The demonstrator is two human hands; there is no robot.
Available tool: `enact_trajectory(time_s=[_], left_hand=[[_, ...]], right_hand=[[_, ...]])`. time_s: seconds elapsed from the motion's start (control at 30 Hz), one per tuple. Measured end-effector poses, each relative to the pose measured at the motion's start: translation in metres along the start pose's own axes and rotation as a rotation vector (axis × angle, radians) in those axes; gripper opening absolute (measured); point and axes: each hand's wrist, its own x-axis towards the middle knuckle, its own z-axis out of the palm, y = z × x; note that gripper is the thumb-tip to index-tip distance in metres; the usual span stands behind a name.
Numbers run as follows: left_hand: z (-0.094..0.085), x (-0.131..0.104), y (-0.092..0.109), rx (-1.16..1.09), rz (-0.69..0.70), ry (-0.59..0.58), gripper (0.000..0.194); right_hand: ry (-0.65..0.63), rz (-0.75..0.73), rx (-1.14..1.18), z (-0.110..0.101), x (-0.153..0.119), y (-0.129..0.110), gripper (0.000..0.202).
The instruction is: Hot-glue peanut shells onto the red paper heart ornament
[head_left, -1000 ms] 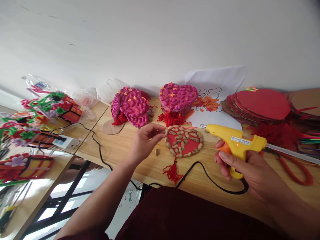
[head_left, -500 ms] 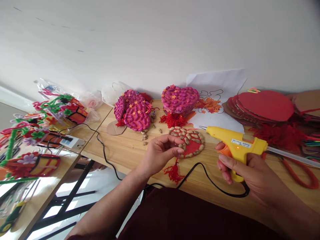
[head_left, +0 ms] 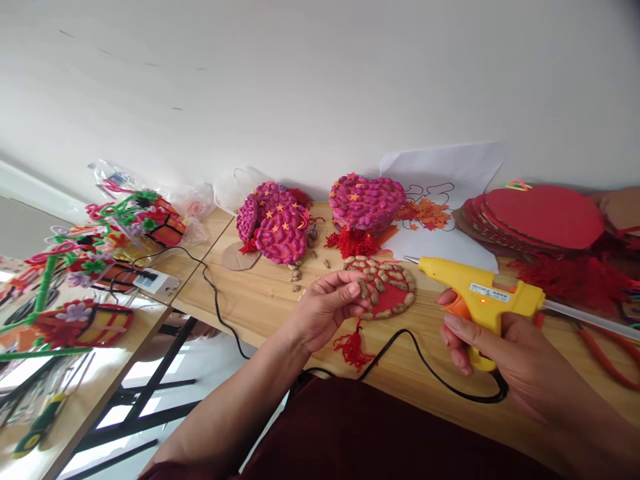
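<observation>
Pinched between the thumb and fingers of my left hand (head_left: 327, 303) is a peanut (head_left: 363, 288), held over the left part of a red disc (head_left: 395, 297). Peanuts in their shells ring the disc's rim and cover part of its upper face; bare red shows in the middle. A red tassel (head_left: 354, 348) hangs from its near edge. My right hand (head_left: 493, 340) grips a yellow glue gun (head_left: 483, 290), fingers around its handle and orange trigger. The gun's nozzle points left, above the disc's right edge. A clear glue stick (head_left: 590, 317) protrudes from the back, and a small light glows on the side.
Pink peanut-covered pieces with stars (head_left: 367, 203) stand by the wall. Orange cut-outs (head_left: 427, 215) lie on white paper. Red discs (head_left: 545, 217) are stacked right, near orange-handled pliers (head_left: 605, 353). A black cord (head_left: 410, 337) loops across the table; loose peanuts (head_left: 295, 273) lie left.
The peanut in my left hand has been turned and now shows more plainly at the fingertips. The whole view has shifted slightly, while the glue gun stays in my right hand.
</observation>
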Motion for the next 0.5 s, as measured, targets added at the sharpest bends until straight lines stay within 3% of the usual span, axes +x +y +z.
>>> enact_trajectory(time_s=[0.1, 0.23, 0.33, 0.43, 0.5], left_hand=[[0.012, -0.002, -0.007, 0.077, 0.105, -0.054, 0.024], [0.030, 0.000, -0.024, 0.226, 0.089, -0.231, 0.032], [0.038, 0.001, -0.036, 0.340, 0.142, -0.292, 0.042], [0.041, 0.001, -0.038, 0.499, 0.232, -0.307, 0.039], [0.034, 0.002, -0.028, 0.616, 0.332, -0.244, 0.034]], right_hand=[[0.003, 0.036, -0.038, -0.005, 0.001, 0.007, 0.040], [-0.002, 0.064, -0.178, -0.008, 0.008, 0.014, 0.041], [-0.019, 0.061, -0.208, -0.005, 0.011, 0.012, 0.038], [-0.003, 0.052, -0.215, -0.002, 0.012, 0.011, 0.037], [0.056, 0.013, -0.251, -0.003, 0.013, 0.015, 0.039]])
